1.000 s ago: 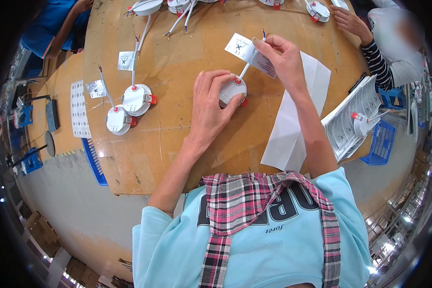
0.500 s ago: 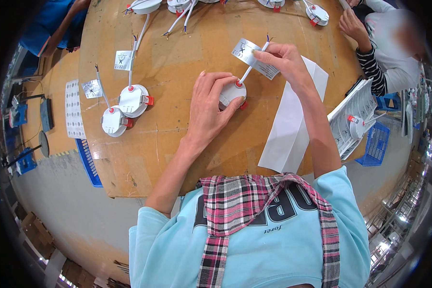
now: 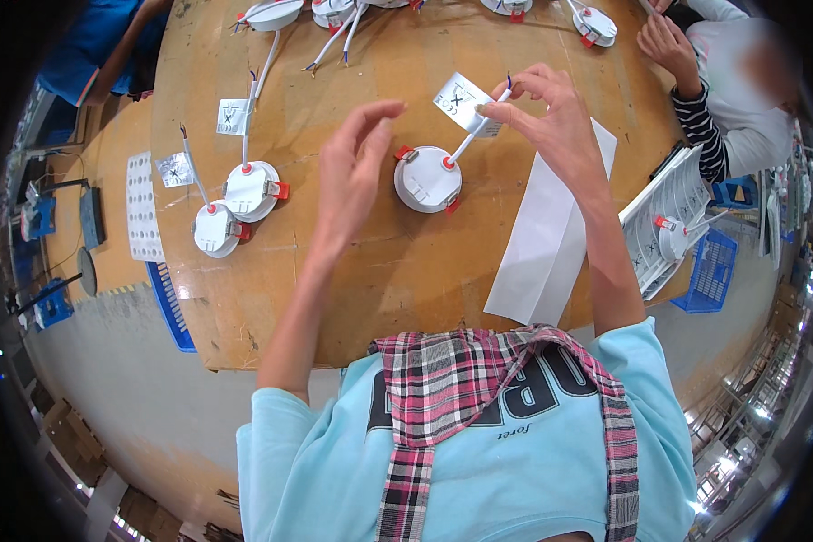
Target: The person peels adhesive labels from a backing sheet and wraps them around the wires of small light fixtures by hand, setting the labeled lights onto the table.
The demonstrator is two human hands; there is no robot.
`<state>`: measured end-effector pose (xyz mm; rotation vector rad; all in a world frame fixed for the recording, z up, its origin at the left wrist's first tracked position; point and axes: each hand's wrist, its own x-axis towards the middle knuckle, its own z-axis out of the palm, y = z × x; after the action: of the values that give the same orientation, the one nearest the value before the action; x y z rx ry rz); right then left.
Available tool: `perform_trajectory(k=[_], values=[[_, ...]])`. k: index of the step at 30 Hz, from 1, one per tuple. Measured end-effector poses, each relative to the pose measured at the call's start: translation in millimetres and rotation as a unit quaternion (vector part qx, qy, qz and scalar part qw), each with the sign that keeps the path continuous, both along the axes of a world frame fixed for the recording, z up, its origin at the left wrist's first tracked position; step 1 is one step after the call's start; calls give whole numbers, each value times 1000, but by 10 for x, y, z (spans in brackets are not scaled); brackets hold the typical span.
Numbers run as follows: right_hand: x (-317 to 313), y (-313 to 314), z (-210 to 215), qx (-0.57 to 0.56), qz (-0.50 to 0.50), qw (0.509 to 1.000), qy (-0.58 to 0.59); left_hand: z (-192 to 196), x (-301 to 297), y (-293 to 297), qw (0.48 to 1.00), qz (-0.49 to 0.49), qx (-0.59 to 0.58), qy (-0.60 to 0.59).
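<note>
Wooden table (image 3: 406, 280) with round lamps (image 3: 427, 179)

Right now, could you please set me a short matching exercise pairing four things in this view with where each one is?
Things:
1. left hand
2. right hand
3. round white lamp
4. white paper sheet

Places:
A. flat on the table, under the right forearm
B. pinching the lamp's white cable and a small label
C. on the table between both hands
D. raised open above the table, holding nothing

Pairs: 1-D, 2-B, 3-C, 4-A
</note>
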<state>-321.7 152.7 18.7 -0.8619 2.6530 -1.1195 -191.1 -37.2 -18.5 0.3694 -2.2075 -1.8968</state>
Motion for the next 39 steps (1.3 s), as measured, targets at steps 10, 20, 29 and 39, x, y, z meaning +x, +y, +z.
perform_trajectory(k=[10,20,29,39], values=[[166,-41,183,-59,109,987,107,-236,-1012,-109,858,-365,353,-74],[171,10,184,-60,106,985,127,-331,-1043,-12,842,-426,323,-73],[241,14,63,-93,41,992,74,-400,-848,-96,891,-298,338,-57],[279,-8,-68,-191,-70,978,-51,-292,-744,-82,926,-230,295,-40]])
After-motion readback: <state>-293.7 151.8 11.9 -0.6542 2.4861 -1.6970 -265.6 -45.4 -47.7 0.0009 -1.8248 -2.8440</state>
